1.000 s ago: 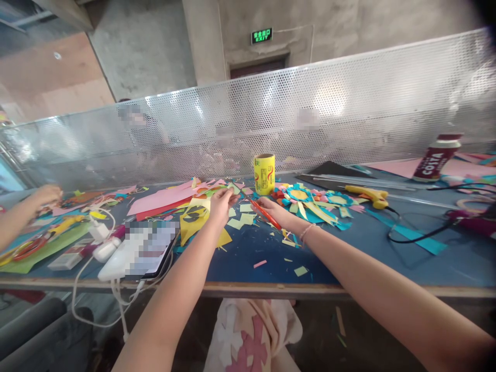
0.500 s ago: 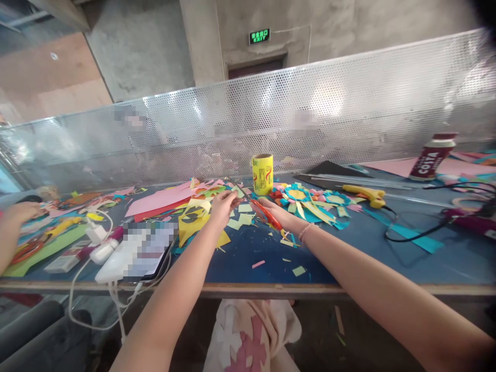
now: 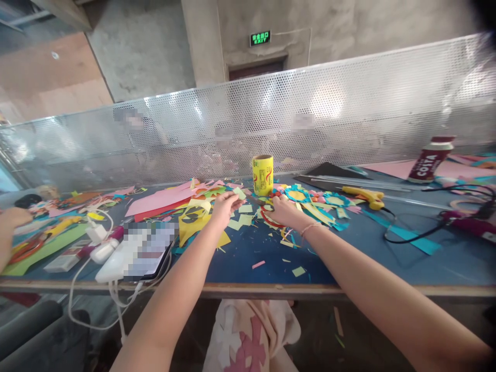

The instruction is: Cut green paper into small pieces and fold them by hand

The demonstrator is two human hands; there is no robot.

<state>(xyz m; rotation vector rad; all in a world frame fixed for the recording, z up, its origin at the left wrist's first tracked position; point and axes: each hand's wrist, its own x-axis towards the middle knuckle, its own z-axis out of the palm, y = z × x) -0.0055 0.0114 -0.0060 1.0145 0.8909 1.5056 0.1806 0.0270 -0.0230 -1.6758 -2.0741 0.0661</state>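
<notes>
My right hand [image 3: 285,211] is closed round the red handles of a pair of scissors [image 3: 267,216], held low over the blue table [image 3: 248,256] with the blades pointing left. My left hand [image 3: 225,204] pinches a small pale green scrap of paper [image 3: 239,193] just left of the blade tips. Both hands hover over a litter of paper offcuts, beside yellow cut-out paper [image 3: 196,217]. A bracelet circles my right wrist.
A yellow tape roll [image 3: 263,174] stands behind my hands. Blue and yellow paper flowers [image 3: 310,199], a yellow glue gun [image 3: 364,195] with black cable and a bottle [image 3: 429,159] lie right. A phone on a power bank [image 3: 135,250] and another person's hand [image 3: 10,219] are left.
My right hand has turned and drawn the scissors in, so the handles now show under my palm. The other person's hand at the left has pulled back toward the table edge.
</notes>
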